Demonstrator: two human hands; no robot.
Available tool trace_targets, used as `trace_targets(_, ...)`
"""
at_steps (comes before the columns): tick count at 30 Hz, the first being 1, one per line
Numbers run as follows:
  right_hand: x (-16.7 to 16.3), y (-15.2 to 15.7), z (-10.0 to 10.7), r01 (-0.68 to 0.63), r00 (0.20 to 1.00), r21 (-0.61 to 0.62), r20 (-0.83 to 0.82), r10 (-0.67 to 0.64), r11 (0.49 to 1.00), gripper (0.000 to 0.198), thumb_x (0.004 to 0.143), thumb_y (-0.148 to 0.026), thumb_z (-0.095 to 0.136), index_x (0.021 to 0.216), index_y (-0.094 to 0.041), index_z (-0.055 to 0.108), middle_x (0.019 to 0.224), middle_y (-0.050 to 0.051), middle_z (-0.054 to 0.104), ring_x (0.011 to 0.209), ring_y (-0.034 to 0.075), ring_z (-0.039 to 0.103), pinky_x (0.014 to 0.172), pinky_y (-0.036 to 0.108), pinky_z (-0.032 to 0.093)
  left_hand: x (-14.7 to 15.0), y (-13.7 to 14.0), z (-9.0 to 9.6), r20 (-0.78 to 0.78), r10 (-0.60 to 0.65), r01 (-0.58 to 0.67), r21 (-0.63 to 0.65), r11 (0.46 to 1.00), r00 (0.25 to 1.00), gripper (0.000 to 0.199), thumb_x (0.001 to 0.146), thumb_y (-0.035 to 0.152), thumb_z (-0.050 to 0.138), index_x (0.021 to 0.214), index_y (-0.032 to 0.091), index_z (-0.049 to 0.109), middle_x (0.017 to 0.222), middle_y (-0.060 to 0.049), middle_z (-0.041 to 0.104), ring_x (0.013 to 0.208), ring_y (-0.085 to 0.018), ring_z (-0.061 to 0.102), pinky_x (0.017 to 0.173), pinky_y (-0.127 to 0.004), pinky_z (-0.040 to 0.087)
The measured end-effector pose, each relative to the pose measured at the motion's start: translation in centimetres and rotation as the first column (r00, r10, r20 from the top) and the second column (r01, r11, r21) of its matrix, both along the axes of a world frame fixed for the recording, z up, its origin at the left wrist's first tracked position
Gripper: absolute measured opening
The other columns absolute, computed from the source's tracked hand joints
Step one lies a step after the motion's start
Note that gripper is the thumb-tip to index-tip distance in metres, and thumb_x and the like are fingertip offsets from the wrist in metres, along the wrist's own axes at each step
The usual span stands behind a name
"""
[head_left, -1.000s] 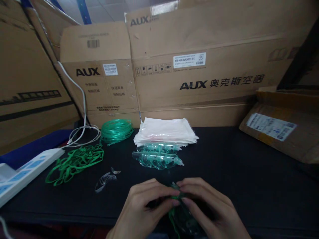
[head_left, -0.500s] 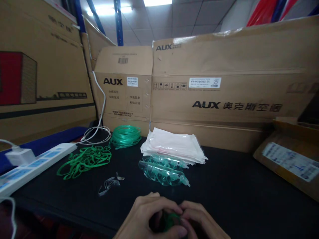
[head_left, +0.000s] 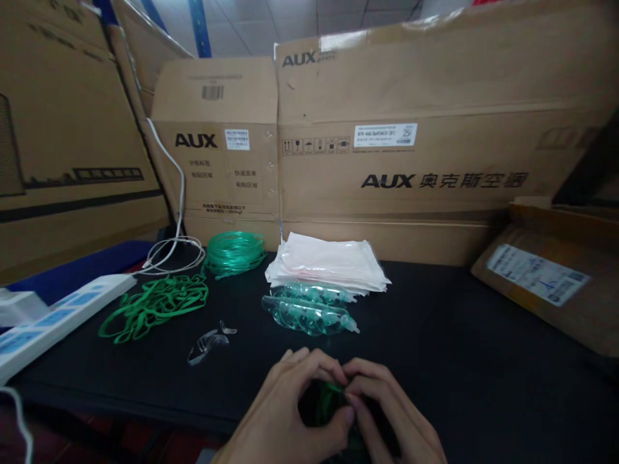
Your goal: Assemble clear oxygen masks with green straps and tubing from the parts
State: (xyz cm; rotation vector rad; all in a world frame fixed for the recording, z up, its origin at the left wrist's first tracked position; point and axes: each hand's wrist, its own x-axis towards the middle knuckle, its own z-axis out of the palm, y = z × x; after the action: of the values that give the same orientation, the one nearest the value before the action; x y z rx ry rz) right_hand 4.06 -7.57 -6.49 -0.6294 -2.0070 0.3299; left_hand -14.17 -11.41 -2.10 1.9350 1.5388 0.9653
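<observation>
Green strap (head_left: pixel 330 399) is held between the left grip (head_left: pixel 285 409) and the right grip (head_left: pixel 396 403), both narrowed with their fingertips brought together on it near the front of the bench (head_left: pixel 474 361), while much of it is hidden by the fingers. Straight beyond the two grips, translucent green plastic pieces (head_left: pixel 309 314) are lined up before a stack of white packets (head_left: pixel 329 261). Left of them, clear scraps (head_left: pixel 207 345), tangled green bands (head_left: pixel 159 303) and coiled tubing (head_left: pixel 235 253) are spread.
</observation>
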Motion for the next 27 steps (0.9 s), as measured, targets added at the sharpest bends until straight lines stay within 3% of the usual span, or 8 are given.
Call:
trace_targets(3, 0.5, 0.1, 0.3, -0.039, 0.998, -0.003, 0.045, 0.039, 0.999, 0.024, 0.095, -0.004, 0.058, 0.109, -0.023, 0.061, 0.112, 0.007, 0.072, 0.104, 0.014, 0.075, 0.093, 0.015, 0.056, 0.0, -0.1, 0.0, -0.008, 0.002, -0.002, -0.023, 1.000, 1.000, 0.024, 0.080, 0.015, 0.064, 0.101, 0.027, 0.065, 0.097, 0.003, 0.075, 0.100, -0.023, 0.067, 0.104, -0.044, 0.046)
trace_targets(7, 0.4, -0.4, 0.7, 0.010, 1.000, -0.021, 0.009, -0.010, 1.000, 0.019, 0.097, -0.007, 0.056, 0.107, -0.022, 0.062, 0.113, 0.008, 0.070, 0.105, 0.014, 0.074, 0.095, 0.016, 0.055, 0.3, -0.3, 0.1, -0.003, 0.015, -0.015, 0.003, 1.000, 1.000, 0.024, 0.080, 0.014, 0.064, 0.100, 0.028, 0.064, 0.094, 0.006, 0.076, 0.098, -0.023, 0.067, 0.116, -0.054, 0.033)
trace_targets(15, 1.0, -1.2, 1.7, 0.103, 0.995, 0.019, -0.002, -0.103, 0.994, 0.014, 0.099, -0.011, 0.055, 0.103, -0.020, 0.065, 0.106, 0.009, 0.071, 0.099, 0.015, 0.074, 0.089, 0.018, 0.059, 0.0, -0.3, -0.2, -0.014, 0.013, -0.013, 0.034, 0.999, 1.000, 0.024, 0.080, 0.013, 0.064, 0.099, 0.028, 0.064, 0.091, 0.007, 0.076, 0.097, -0.023, 0.066, 0.119, -0.057, 0.026)
trace_targets(22, 1.4, -1.1, 1.6, 0.040, 0.999, -0.034, -0.029, -0.041, 0.999, 0.015, 0.097, -0.011, 0.060, 0.106, -0.021, 0.068, 0.103, 0.008, 0.072, 0.092, 0.017, 0.075, 0.083, 0.020, 0.061, -0.3, -0.2, -0.7, 0.006, -0.020, 0.020, 0.075, 0.997, 1.000, 0.033, 0.079, 0.012, 0.069, 0.106, 0.030, 0.067, 0.093, 0.007, 0.079, 0.093, -0.021, 0.068, 0.105, -0.043, 0.043)
trace_targets(27, 1.1, -0.9, 1.3, 0.011, 0.998, -0.102, -0.054, -0.016, 0.995, 0.024, 0.096, -0.015, 0.066, 0.119, -0.024, 0.069, 0.111, 0.007, 0.073, 0.095, 0.018, 0.074, 0.085, 0.023, 0.062, -0.3, -0.2, -0.9, 0.006, -0.027, 0.026, 0.086, 0.996, 1.000, 0.034, 0.080, 0.015, 0.073, 0.110, 0.031, 0.068, 0.093, 0.008, 0.080, 0.090, -0.021, 0.070, 0.105, -0.043, 0.043)
